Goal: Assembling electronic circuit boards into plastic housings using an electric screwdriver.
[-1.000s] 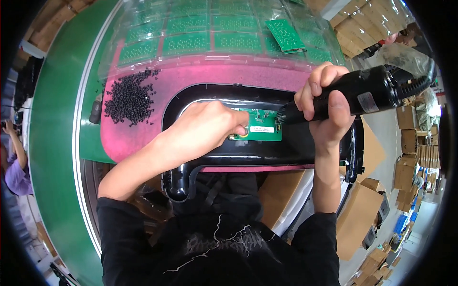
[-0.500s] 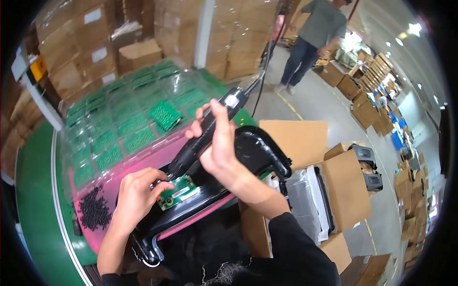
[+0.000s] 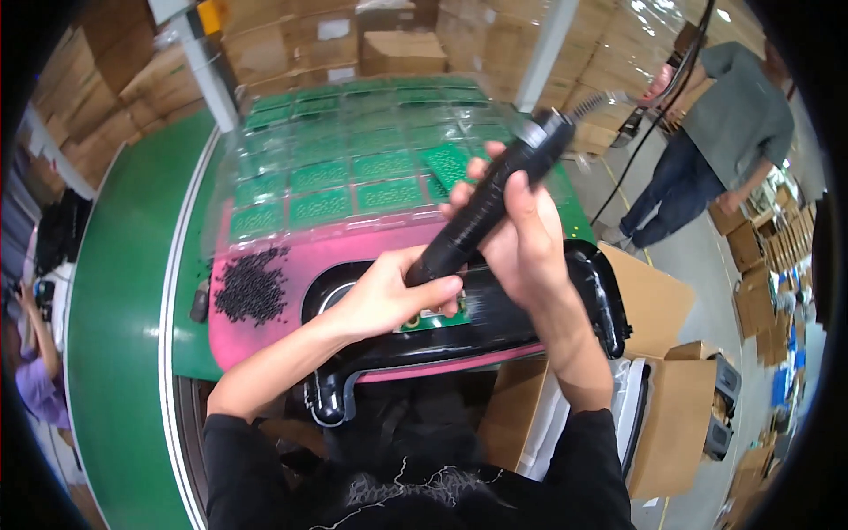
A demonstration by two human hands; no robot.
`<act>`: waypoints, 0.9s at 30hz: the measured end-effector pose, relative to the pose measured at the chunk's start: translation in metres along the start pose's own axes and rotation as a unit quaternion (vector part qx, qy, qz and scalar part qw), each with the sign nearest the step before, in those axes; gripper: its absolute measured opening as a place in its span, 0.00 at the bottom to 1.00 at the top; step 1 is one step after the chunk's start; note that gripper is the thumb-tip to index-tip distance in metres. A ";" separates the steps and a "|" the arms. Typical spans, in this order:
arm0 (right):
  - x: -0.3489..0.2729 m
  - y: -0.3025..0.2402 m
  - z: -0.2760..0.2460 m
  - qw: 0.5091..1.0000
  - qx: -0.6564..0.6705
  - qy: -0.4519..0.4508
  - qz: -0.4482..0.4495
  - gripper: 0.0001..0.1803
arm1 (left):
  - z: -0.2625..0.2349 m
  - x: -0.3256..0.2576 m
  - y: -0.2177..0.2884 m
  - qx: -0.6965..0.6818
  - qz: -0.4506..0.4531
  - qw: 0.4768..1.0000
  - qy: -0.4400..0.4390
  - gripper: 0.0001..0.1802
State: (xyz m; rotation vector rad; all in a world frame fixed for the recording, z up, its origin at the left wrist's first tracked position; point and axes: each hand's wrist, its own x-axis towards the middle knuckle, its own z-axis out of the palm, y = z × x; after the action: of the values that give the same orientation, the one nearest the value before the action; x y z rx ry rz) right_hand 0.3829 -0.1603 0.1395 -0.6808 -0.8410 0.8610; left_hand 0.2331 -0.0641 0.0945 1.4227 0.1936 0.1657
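Observation:
My right hand (image 3: 530, 234) is wrapped round a black electric screwdriver (image 3: 477, 203), which slants down to the left. My left hand (image 3: 384, 296) closes thumb and fingers about the tool's lower end, hiding its tip. Just under the fingers a green circuit board (image 3: 433, 323) shows in part, set in a long, glossy black plastic housing (image 3: 503, 309) with curved ends. The housing lies on a pink mat (image 3: 231, 340). To the left of it is a heap of small black screws (image 3: 252, 284).
Behind the mat, clear plastic trays (image 3: 291, 168) hold several green boards, with a loose board (image 3: 444, 164) on top. An open carton (image 3: 676, 424) stands at the right. A person (image 3: 733, 132) stands at the far right; another person (image 3: 44, 380) is at the left edge.
The view has swung, so the bench sits further right. Both hands and the screwdriver have lifted off the board's surface somewhat, and my left hand has shifted onto the tool's lower end.

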 end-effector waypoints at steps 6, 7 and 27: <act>0.070 0.019 -0.077 0.709 -0.705 0.014 -0.006 0.50 | -0.030 -0.027 -0.008 -0.049 0.099 0.988 0.104 0.11; 0.071 0.032 -0.080 0.669 -0.743 0.014 0.018 0.51 | -0.030 -0.030 -0.012 -0.095 0.095 0.985 0.108 0.12; 0.074 0.043 -0.079 0.661 -0.742 0.107 0.040 0.46 | -0.038 -0.033 -0.007 -0.174 0.105 0.969 0.137 0.15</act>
State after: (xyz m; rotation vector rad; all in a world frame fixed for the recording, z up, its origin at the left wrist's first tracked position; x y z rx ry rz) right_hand 0.4626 -0.0900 0.0912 -2.2192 -1.2089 -0.0750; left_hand 0.1917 -0.0360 0.0831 1.0629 0.2281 0.5480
